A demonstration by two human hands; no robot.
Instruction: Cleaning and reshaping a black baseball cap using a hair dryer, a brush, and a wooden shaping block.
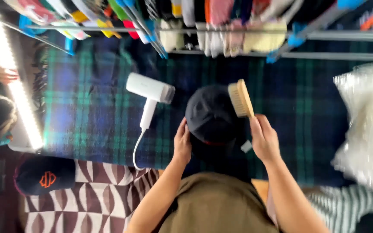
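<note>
- On the table, over a blue-green plaid cloth (87, 112), a dark cap (210, 114) sits at centre, just ahead of the person.
- Left hand (182, 144): grip closed on the cap's left edge, holding it.
- Right hand (263, 139): grip closed around the handle of a wooden brush (241, 98); bristles face the cap, touching its right side.
- White handheld steamer (150, 92) lies left of the cap, apart from it.
- Second dark cap with an orange emblem (44, 174) lies at lower left.
</note>
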